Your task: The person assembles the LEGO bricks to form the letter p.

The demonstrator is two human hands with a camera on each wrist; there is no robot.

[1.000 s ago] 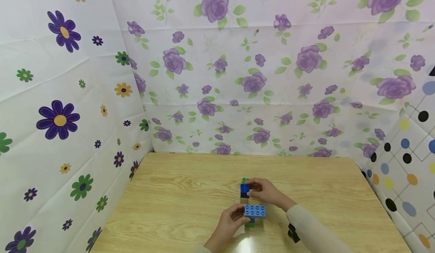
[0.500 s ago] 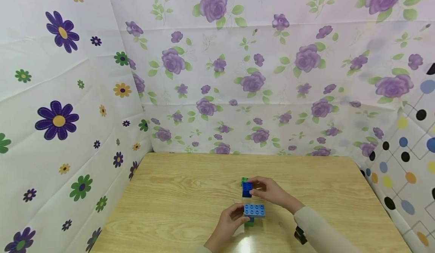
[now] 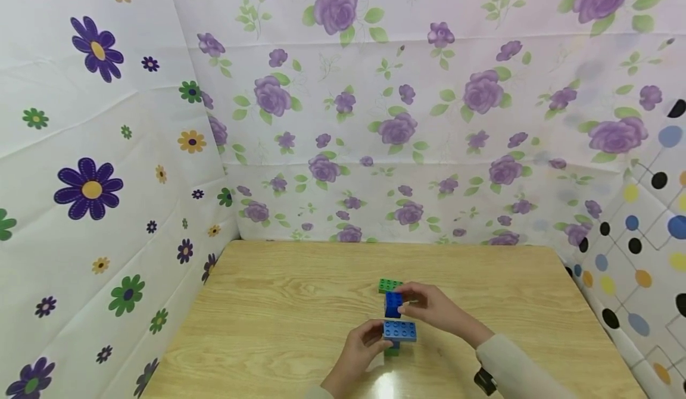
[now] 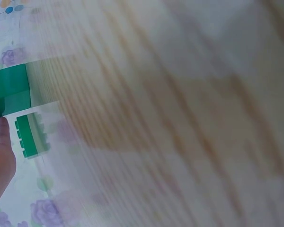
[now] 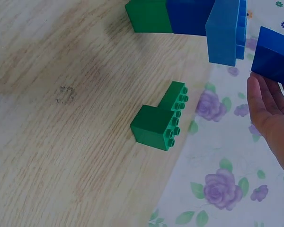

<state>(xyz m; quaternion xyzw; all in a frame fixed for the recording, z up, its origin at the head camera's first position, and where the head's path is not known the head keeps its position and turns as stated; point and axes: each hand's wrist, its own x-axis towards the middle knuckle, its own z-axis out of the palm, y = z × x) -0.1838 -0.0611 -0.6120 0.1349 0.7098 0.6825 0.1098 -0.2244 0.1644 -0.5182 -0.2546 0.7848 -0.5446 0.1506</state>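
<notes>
Near the table's front, a stack of toy building bricks has a light blue brick (image 3: 399, 330) on top, a dark blue brick (image 5: 190, 16) in the middle and a green brick (image 5: 149, 16) at the bottom. My left hand (image 3: 360, 350) grips this stack from its left side. Just beyond it, my right hand (image 3: 431, 308) pinches a separate blue brick (image 3: 393, 305) between thumb and fingers. That brick is raised and apart from the stack. In the left wrist view, only part of the left hand (image 4: 1, 158) shows at the edge.
Behind the held blue brick, green bricks (image 3: 387, 284) lie on the wooden table (image 3: 278, 321). The right wrist view shows a blocky green brick (image 5: 154, 126) among them, studs facing the wall. Flowered sheets (image 3: 300, 196) enclose the table's back and sides.
My right hand has shifted a little to the right and nearer me with the blue brick, uncovering more of the green bricks behind. The left hand and the stack stay nearly in place.
</notes>
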